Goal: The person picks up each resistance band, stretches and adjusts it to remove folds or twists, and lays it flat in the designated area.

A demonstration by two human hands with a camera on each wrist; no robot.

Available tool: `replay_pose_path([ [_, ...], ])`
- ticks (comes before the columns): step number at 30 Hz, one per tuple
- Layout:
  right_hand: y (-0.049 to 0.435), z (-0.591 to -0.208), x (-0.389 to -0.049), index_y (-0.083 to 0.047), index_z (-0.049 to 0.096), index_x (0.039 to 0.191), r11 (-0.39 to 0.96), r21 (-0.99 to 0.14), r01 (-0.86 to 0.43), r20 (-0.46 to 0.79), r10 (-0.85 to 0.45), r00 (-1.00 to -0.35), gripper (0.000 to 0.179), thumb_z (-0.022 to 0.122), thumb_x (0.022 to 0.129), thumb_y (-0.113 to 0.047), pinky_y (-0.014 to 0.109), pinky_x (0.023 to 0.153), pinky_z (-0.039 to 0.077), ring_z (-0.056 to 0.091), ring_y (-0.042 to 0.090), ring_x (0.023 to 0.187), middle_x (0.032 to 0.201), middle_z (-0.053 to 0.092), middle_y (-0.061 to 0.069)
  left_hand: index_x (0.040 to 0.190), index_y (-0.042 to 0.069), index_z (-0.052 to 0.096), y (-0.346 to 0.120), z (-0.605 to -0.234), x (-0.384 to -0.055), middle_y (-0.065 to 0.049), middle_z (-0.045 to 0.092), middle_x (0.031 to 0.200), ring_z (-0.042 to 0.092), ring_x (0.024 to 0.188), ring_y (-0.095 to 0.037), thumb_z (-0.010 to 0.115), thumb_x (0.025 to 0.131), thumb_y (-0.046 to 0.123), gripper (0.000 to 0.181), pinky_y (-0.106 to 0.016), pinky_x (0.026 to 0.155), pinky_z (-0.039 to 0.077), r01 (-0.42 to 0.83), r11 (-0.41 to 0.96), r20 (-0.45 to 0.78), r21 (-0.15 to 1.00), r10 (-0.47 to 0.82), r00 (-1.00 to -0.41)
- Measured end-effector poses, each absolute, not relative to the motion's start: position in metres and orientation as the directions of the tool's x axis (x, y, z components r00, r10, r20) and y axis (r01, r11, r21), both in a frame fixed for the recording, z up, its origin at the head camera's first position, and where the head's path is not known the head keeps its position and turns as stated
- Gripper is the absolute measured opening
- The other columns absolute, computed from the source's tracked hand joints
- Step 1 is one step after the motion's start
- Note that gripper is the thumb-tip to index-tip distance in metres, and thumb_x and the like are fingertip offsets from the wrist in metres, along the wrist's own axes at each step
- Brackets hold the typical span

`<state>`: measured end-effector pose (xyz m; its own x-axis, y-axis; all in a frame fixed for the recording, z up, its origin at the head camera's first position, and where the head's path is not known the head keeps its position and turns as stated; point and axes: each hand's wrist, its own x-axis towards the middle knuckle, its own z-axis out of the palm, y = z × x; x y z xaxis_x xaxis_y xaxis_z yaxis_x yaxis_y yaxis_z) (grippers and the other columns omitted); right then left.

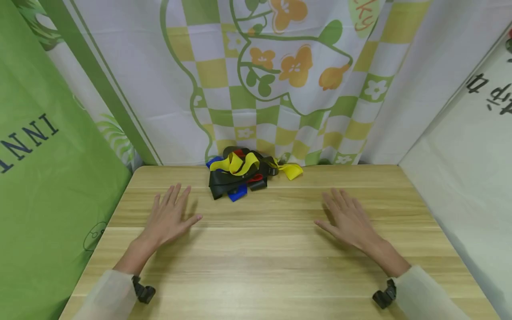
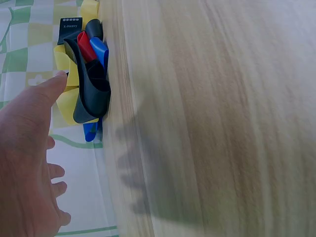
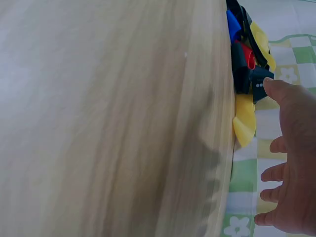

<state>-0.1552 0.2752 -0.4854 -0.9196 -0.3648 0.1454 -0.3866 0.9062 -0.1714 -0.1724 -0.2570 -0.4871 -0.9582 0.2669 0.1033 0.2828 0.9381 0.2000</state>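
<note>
A tangled heap of flat resistance bands (image 1: pixel 228 180) lies at the table's far edge, left of the middle in the head view. Black, yellow, red and blue loops overlap in it, and a black end (image 2: pixel 70 28) reads "X-Heavy" in the left wrist view. My left hand (image 1: pixel 166 220) is held palm down with fingers spread, to the left of the heap and nearer to me. On the other side my right hand (image 1: pixel 350 222) is spread the same way, farther from the bands. Both hands hold nothing, and each casts a shadow on the wood.
The wooden table (image 1: pixel 256 266) ends at the back against a checked, flowered curtain (image 1: pixel 256 111). A green cloth (image 1: pixel 40 186) hangs along the left side and a white cloth (image 1: pixel 472 178) with dark writing along the right. Small black cameras sit at both wrists.
</note>
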Motion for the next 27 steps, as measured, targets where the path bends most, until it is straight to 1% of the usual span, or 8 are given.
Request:
replay_pose_path([
  [4,0.265,-0.484,-0.162,-0.002,0.035,0.163,0.892,-0.208,-0.402,0.155,-0.375,-0.914,0.088,0.064,0.101,-0.056,0.072,0.121,0.025,0.029,0.054,0.153,0.168,0.027,0.031,0.168,0.007,0.026,-0.253,-0.487,-0.179,-0.027,0.018,0.173,0.018,0.159,-0.048,0.062,0.098,0.065,0.098,-0.074,0.124,0.009,0.299,0.930,0.114,0.215,0.280,-0.953],
  [9,0.250,-0.483,-0.171,-0.001,0.033,0.164,0.869,-0.240,-0.433,0.174,-0.401,-0.899,0.089,0.063,0.102,-0.056,0.068,0.122,0.026,0.033,0.051,0.152,0.165,0.033,0.032,0.167,0.005,0.025,-0.249,-0.488,-0.186,-0.027,0.021,0.172,0.020,0.158,-0.048,0.066,0.097,0.062,0.099,-0.073,0.124,0.013,0.325,0.915,0.140,0.239,0.299,-0.944],
  [12,0.240,-0.480,-0.177,0.000,0.035,0.163,0.850,-0.260,-0.458,0.204,-0.416,-0.886,0.088,0.065,0.101,-0.055,0.067,0.122,0.030,0.039,0.051,0.149,0.162,0.038,0.032,0.167,0.004,0.025,-0.246,-0.490,-0.192,-0.027,0.023,0.171,0.023,0.157,-0.046,0.069,0.096,0.061,0.101,-0.071,0.124,0.016,0.343,0.904,0.157,0.256,0.311,-0.937],
  [18,0.218,-0.474,-0.187,0.000,0.040,0.161,0.809,-0.321,-0.492,0.266,-0.421,-0.867,0.086,0.073,0.098,-0.049,0.065,0.116,0.039,0.048,0.048,0.142,0.157,0.048,0.029,0.168,0.007,0.024,-0.239,-0.491,-0.207,-0.025,0.026,0.171,0.028,0.156,-0.045,0.073,0.093,0.061,0.105,-0.066,0.125,0.022,0.381,0.877,0.175,0.291,0.343,-0.923],
  [23,0.197,-0.471,-0.197,0.000,0.044,0.158,0.777,-0.391,-0.492,0.275,-0.412,-0.869,0.083,0.075,0.097,-0.046,0.064,0.115,0.042,0.050,0.047,0.141,0.154,0.051,0.028,0.167,0.005,0.027,-0.230,-0.493,-0.217,-0.026,0.027,0.170,0.031,0.154,-0.048,0.079,0.091,0.055,0.105,-0.066,0.124,0.024,0.405,0.852,0.197,0.332,0.357,-0.913],
  [27,0.183,-0.471,-0.204,-0.001,0.046,0.158,0.742,-0.459,-0.490,0.274,-0.406,-0.872,0.081,0.077,0.096,-0.044,0.063,0.115,0.042,0.051,0.046,0.141,0.156,0.052,0.025,0.166,0.003,0.028,-0.223,-0.494,-0.223,-0.026,0.027,0.170,0.031,0.153,-0.049,0.082,0.090,0.051,0.105,-0.067,0.124,0.024,0.402,0.834,0.194,0.377,0.353,-0.915],
])
